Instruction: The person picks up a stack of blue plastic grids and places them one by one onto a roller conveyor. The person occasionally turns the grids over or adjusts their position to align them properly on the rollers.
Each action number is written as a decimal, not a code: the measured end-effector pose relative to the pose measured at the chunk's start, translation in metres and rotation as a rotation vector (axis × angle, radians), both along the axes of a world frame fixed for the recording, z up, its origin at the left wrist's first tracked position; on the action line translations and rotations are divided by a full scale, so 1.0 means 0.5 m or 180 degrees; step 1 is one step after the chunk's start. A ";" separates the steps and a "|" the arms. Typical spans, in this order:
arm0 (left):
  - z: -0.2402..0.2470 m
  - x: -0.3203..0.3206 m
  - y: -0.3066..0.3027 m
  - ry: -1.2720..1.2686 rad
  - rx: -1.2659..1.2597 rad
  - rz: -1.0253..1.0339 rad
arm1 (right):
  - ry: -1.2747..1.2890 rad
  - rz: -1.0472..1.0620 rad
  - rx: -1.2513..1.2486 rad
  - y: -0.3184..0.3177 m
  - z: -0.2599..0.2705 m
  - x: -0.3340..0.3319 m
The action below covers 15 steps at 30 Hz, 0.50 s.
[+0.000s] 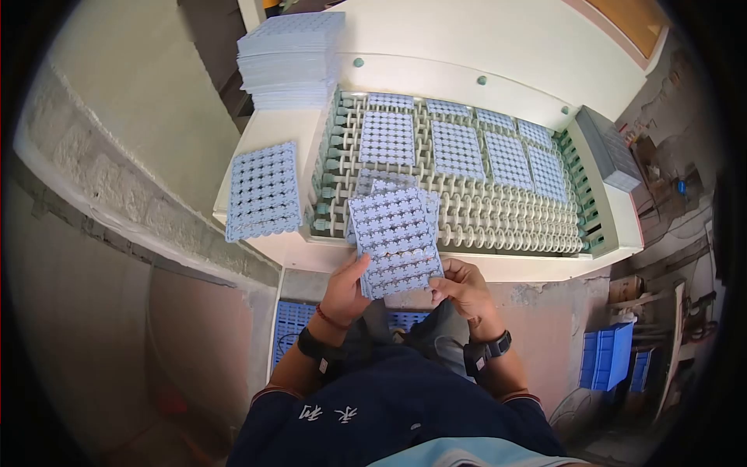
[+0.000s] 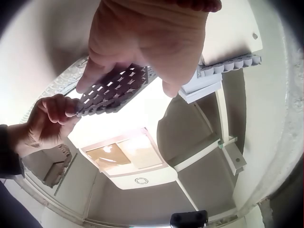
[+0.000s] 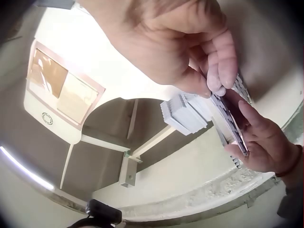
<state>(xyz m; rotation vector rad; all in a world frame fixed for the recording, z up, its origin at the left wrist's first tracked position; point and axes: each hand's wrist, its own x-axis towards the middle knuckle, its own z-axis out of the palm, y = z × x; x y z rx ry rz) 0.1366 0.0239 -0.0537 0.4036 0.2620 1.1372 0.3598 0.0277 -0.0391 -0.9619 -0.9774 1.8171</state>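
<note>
Pale-blue perforated sheet (image 1: 394, 242) between both hands (image 1: 347, 289) (image 1: 465, 291), far end beyond them

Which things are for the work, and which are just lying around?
Likely for the work:
punched blue sheets in the left hand and right hand
roller machine
tall sheet stack

Probably just lying around:
blue crate
brown box

Head view: blue crate (image 1: 604, 359) at right, second blue crate (image 1: 640, 370) just beside it. Rough ledge (image 1: 109, 175) along left wall (image 1: 132, 82). Red thing (image 1: 172, 402) lower left, too dim to identify. Right-wrist view: lit tube lamp (image 3: 26, 168).
</note>
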 end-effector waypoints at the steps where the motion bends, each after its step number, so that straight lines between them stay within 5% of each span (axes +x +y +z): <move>1: 0.003 0.003 0.006 0.0276 0.0066 0.0050 | 0.0015 -0.0073 0.0008 -0.005 -0.007 0.008; 8: 0.003 0.039 -0.006 0.0654 -0.0031 0.0061 | -0.0850 -0.0196 0.0010 -0.016 0.006 0.062; 13: 0.008 0.047 -0.010 0.1087 -0.0138 0.0411 | -0.2044 -0.0373 0.0829 0.002 0.013 0.075; 15: 0.006 0.032 -0.009 0.1142 -0.0183 0.0531 | -0.1783 -0.0580 0.0766 0.013 0.013 0.081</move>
